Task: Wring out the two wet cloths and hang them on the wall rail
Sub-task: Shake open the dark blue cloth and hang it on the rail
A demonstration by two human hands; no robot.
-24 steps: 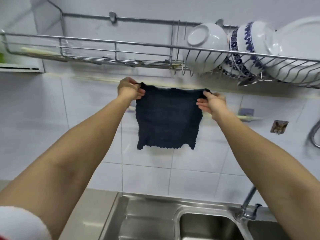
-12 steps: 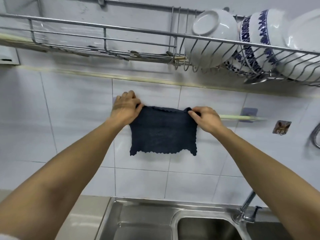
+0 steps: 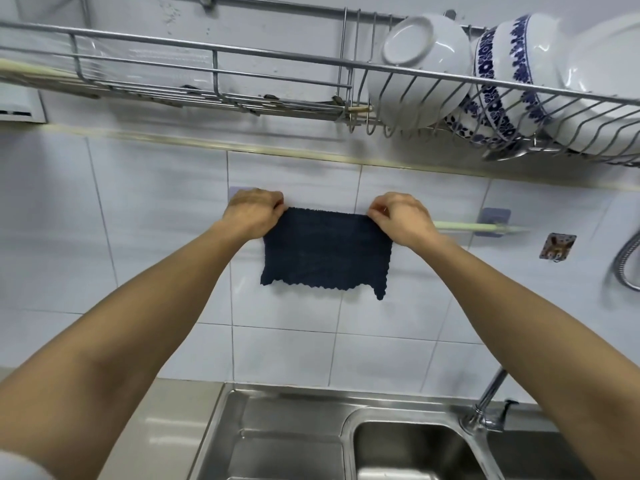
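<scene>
The dark cloth [image 3: 325, 251] hangs flat against the white wall tiles [image 3: 166, 209], spread between both hands at the height of the pale green rail [image 3: 460, 226]; its wavy lower edge dips lowest at the right corner. The left hand [image 3: 254, 214] pinches the cloth's top left corner with curled fingers; the right hand [image 3: 401, 218] pinches the top right corner the same way. The rail shows only to the right of the right hand, running to a grey wall bracket [image 3: 495, 218]; whether the cloth lies over it cannot be told. Above, a wire rack [image 3: 214, 60] holds a white bowl [image 3: 420, 69] and blue-patterned bowls [image 3: 509, 77]; below sits a steel sink [image 3: 287, 441] with a tap [image 3: 488, 400]. No writing or brand can be read anywhere.
</scene>
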